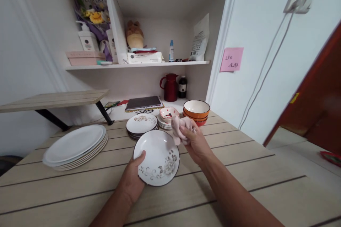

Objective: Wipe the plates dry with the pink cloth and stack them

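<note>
A white plate [157,152] with a dark rim and a grey-brown flower print is tilted toward me over the table. My left hand [134,173] grips its left edge, thumb on the upper face and fingers hidden beneath. Bunched in my right hand [195,142] is a pale pink cloth [181,127], just off the plate's upper right rim. Behind the held plate stands a stack of matching flowered plates [141,123]. To the right of that stack, a small white dish with a red pattern [168,113] tops several small plates [164,124].
Large white oval plates [76,143] are stacked at left, near a raised wooden stand [53,98]. Orange and red bowls [196,110] are stacked at the back right. A red jug [170,88], a dark bottle [182,87] and a laptop [143,103] stand under the shelf [149,65].
</note>
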Demonstrator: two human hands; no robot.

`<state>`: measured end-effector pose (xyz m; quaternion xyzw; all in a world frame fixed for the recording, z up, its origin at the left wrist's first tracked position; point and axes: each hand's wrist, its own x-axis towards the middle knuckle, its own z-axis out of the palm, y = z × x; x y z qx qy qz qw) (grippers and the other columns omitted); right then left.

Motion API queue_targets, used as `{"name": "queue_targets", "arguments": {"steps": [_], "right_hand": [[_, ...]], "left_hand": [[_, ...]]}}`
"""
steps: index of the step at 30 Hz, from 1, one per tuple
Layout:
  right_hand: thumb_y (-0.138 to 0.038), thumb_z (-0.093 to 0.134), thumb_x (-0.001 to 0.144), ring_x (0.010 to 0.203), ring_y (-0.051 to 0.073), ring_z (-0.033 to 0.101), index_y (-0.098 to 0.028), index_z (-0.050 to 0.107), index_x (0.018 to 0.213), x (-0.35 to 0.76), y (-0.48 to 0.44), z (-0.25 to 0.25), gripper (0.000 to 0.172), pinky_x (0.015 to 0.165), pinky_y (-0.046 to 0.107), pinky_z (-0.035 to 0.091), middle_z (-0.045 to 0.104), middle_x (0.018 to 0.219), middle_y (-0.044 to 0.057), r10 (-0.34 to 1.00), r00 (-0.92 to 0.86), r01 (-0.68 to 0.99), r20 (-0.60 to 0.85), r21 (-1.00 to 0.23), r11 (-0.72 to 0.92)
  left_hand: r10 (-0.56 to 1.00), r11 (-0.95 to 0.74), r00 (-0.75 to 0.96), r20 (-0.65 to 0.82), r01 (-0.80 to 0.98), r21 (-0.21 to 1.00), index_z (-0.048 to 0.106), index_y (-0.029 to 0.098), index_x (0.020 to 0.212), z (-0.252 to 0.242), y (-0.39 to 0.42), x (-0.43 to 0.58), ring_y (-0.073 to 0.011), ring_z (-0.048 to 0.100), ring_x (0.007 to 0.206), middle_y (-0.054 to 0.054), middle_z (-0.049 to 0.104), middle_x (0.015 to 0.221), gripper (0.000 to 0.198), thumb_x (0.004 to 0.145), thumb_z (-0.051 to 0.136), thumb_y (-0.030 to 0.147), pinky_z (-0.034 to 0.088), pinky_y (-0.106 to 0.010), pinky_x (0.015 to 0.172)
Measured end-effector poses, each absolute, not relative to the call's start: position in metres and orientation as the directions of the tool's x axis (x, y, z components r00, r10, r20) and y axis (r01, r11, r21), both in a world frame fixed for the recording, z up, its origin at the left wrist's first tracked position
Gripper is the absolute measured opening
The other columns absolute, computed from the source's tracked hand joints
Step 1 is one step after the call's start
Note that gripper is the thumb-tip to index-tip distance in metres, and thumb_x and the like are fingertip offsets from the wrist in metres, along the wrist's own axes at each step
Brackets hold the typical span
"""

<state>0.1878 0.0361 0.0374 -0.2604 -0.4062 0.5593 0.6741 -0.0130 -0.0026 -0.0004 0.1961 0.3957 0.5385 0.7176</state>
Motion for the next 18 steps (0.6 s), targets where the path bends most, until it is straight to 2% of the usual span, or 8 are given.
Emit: {"name": "queue_targets", "arguments": {"steps": [3,7,14,18], "right_hand": [[-0.031,0.08,0.066,0.061,0.009,0.044,-0.023,0.052,0.082,0.191,0.034,0.044,0.033,0.053,0.02,0.035,0.052,0.072,-0.006,0.963,0.039,-0.632,0.267,-0.74,0.23],[-0.031,0.08,0.067,0.065,0.009,0.047,-0.024,0.056,0.088,0.19,0.031,0.05,0.032,0.053,0.02,0.038,0.055,0.08,-0.005,0.957,0.006,-0.672,0.289,-0.708,0.217],[-0.03,0.077,0.07,0.067,0.01,0.048,-0.023,0.055,0.086,0.191,0.03,0.049,0.028,0.056,0.02,0.04,0.055,0.081,-0.004,0.955,0.018,-0.657,0.296,-0.717,0.234],[-0.032,0.077,0.071,0.07,0.01,0.05,-0.024,0.056,0.091,0.187,0.028,0.046,0.03,0.061,0.021,0.041,0.057,0.082,-0.003,0.956,0.028,-0.556,0.292,-0.79,0.258]], "left_hand": [[0.927,0.345,0.116,-0.357,-0.636,0.691,0.051,0.01,0.134,0.0,-0.003,-0.013,-0.0337,0.068,0.1,-0.019,0.071,0.109,0.061,0.078,0.07,0.022,0.052,-0.048,0.092],[0.928,0.342,0.115,-0.355,-0.644,0.685,0.051,0.01,0.135,-0.001,-0.002,-0.013,-0.0338,0.069,0.099,-0.019,0.072,0.109,0.061,0.078,0.07,0.022,0.052,-0.048,0.091],[0.917,0.376,0.143,-0.371,-0.618,0.69,0.053,0.008,0.132,-0.001,-0.002,-0.014,-0.0334,0.069,0.1,-0.019,0.072,0.107,0.057,0.081,0.068,0.027,0.052,-0.049,0.092],[0.919,0.373,0.146,-0.367,-0.624,0.687,0.053,0.008,0.133,0.0,-0.002,-0.014,-0.0329,0.068,0.102,-0.019,0.072,0.109,0.058,0.08,0.068,0.027,0.051,-0.047,0.094]]}}
